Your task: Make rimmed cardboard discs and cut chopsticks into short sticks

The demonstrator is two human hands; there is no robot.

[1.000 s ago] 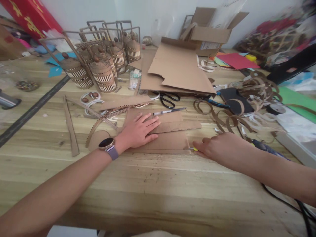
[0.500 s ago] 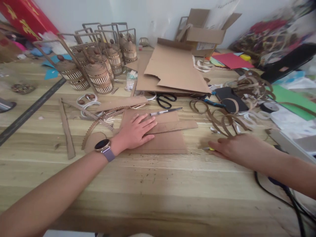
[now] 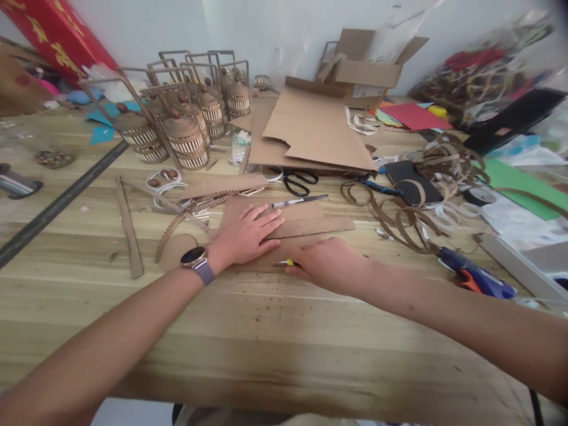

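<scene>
My left hand (image 3: 248, 235) lies flat with spread fingers on a stack of brown cardboard pieces (image 3: 310, 225) on the wooden table (image 3: 266, 343). A watch (image 3: 193, 258) is on that wrist. My right hand (image 3: 328, 263) is closed around a small tool with a yellow tip (image 3: 290, 262), pressed at the near edge of the cardboard just right of my left hand. A pen-like knife (image 3: 302, 201) lies beyond the cardboard.
Black scissors (image 3: 298, 179), large cardboard sheets (image 3: 310, 127) and an open box (image 3: 368, 65) lie behind. Woven lantern-like baskets (image 3: 184, 139) stand at back left. Curled cardboard strips (image 3: 408, 219) and a blue glue gun (image 3: 477, 278) are to the right. Cardboard strips (image 3: 128, 231) lie left.
My right hand slid right off the cardboard's corner, then came back left along its near edge, close to my left hand. The left hand stayed pressed flat.
</scene>
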